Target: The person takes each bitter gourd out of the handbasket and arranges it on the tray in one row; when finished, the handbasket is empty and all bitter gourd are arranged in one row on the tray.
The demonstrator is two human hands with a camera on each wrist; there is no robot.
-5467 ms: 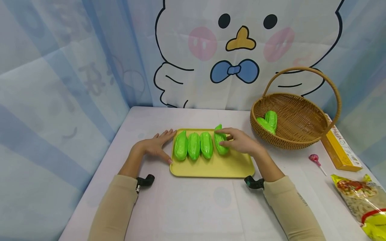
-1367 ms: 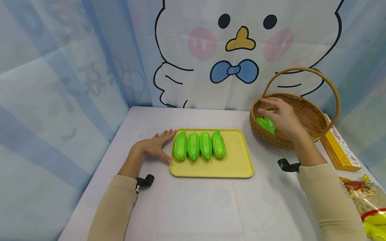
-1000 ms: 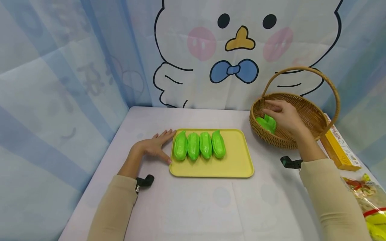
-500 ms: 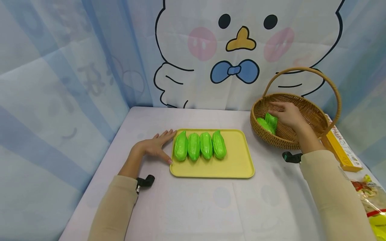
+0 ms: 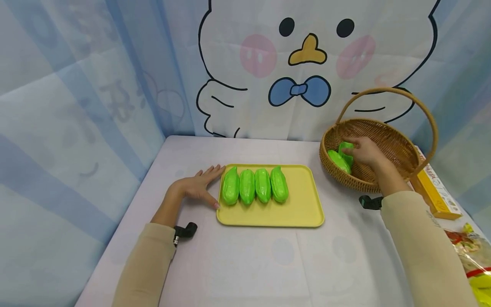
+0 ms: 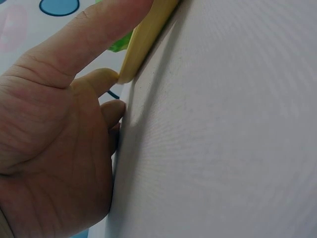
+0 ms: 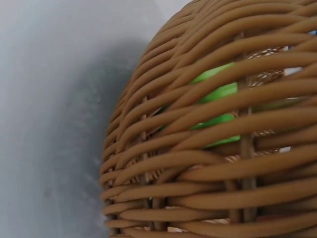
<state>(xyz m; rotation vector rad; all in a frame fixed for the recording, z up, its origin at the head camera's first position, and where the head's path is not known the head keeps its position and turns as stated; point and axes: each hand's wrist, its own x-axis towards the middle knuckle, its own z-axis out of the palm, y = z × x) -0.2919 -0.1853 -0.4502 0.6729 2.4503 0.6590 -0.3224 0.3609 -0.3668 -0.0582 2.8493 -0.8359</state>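
In the head view, my left hand (image 5: 197, 187) rests with spread fingers at the left edge of a yellow tray (image 5: 301, 213). Its thumb and fingertips touch the rim; the left wrist view shows them along the tray's side. A row of several green toy cucumbers (image 5: 247, 186) lies on the tray. My right hand (image 5: 368, 153) reaches into a wicker basket (image 5: 387, 138), thumb and index finger around one green toy cucumber (image 5: 348, 159). Another cucumber (image 5: 338, 162) lies beside it. The right wrist view shows only the basket's weave (image 7: 198, 173), hiding the fingers.
The basket's tall arched handle (image 5: 431, 123) rises above the right forearm. A yellow box (image 5: 437, 196) stands right of the basket, with a food packet (image 5: 475, 260) nearer, partly behind the right sleeve. A cartoon-printed curtain (image 5: 307, 119) borders the table's back edge.
The right hand set a cucumber down as the row's rightmost, moved to the basket, then lowered its fingers onto a cucumber inside. The left hand stays at the tray.
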